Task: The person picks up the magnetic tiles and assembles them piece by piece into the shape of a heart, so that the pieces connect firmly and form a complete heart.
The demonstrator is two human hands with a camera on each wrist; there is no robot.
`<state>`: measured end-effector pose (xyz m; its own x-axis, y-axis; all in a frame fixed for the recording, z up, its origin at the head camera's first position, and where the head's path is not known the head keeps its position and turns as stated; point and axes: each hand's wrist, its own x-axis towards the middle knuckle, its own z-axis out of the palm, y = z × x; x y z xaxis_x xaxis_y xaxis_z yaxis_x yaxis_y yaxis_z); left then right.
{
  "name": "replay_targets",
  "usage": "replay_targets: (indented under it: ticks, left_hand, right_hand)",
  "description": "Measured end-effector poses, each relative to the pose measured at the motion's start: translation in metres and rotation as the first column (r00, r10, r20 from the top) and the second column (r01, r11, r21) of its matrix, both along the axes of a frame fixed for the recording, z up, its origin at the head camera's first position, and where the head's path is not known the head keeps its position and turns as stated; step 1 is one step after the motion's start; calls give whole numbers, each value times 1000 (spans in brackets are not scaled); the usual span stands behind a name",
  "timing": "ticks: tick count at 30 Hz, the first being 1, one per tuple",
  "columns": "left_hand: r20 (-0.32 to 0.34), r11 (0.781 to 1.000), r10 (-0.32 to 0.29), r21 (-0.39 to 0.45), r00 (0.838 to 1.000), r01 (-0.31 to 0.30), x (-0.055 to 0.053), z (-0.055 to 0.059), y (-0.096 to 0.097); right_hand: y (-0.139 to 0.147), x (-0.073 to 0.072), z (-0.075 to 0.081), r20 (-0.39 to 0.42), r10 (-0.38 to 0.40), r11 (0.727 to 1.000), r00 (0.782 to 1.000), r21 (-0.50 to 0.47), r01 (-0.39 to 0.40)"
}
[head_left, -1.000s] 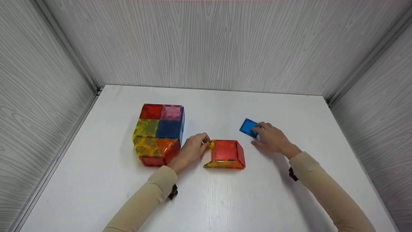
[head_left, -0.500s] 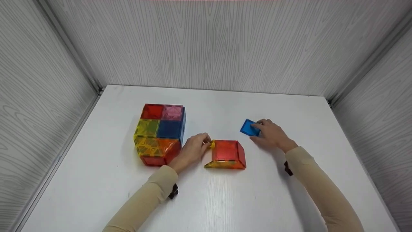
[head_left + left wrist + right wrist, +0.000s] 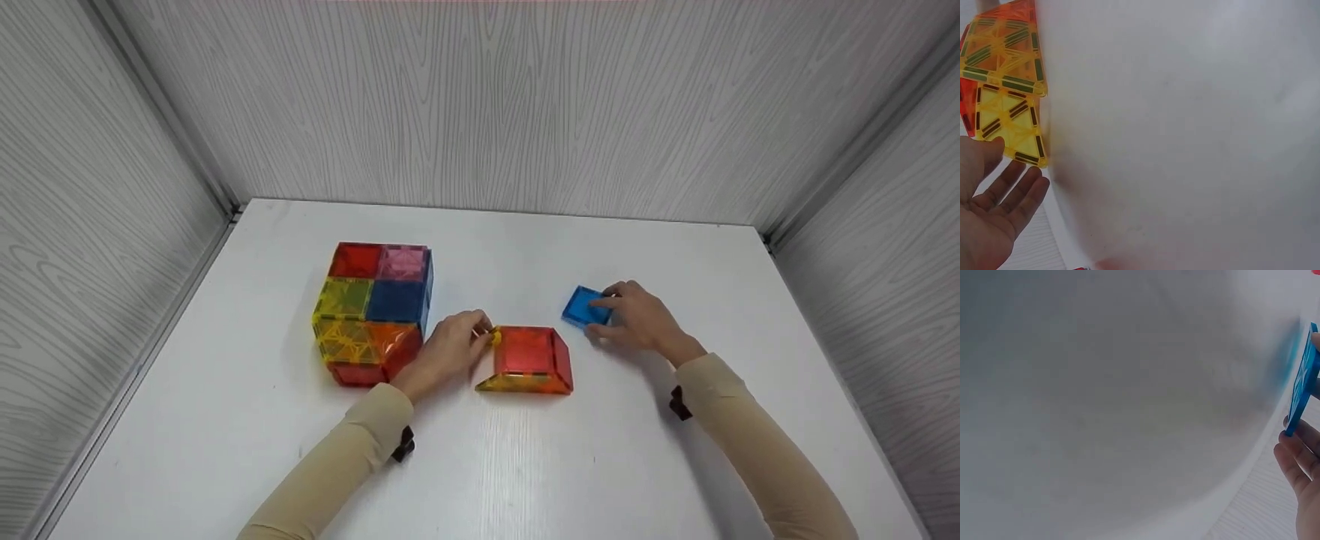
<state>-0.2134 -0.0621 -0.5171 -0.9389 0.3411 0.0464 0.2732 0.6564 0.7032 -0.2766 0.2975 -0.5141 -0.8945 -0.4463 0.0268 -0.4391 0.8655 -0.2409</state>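
Note:
My left hand point(image 3: 448, 346) pinches the edge of a yellow magnetic tile point(image 3: 1009, 119) on the left side of a small tile structure. That structure has a red square top point(image 3: 524, 350), an orange-yellow sloping front point(image 3: 523, 383) and a red right side. To the right of it, my right hand point(image 3: 636, 319) grips a blue square magnetic tile point(image 3: 584, 305) by its edges. In the right wrist view, the blue tile point(image 3: 1302, 385) shows nearly edge-on, above the white surface, with fingertips at its lower end.
A larger block of magnetic tiles point(image 3: 373, 311), in red, pink, yellow, blue and orange, stands left of my left hand. The white table point(image 3: 510, 465) is bounded by grey wood-grain panels point(image 3: 487, 105) at the back and sides.
My right hand first shifts left over the blue tile, then back right and slightly nearer, now holding the tile raised. My left hand and the small structure stay in place.

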Motion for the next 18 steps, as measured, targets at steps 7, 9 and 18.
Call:
replay_targets:
  ticks: [7,9,18]
  left_hand:
    - [7,1000,-6,6,1000,6,1,18,-7]
    - [-1,1000,-20,11,1000,20,2,26,-10]
    - [-69,992,-123,-44,990,120,4,67,-12]
  right_hand:
    - [-2,9,28,-118,38,990,992,-134,-54]
    - [-7,15,36,-160,66,986,985,-141,-89]
    - [-34,44,61,-280,240,948,930,-137,-286]
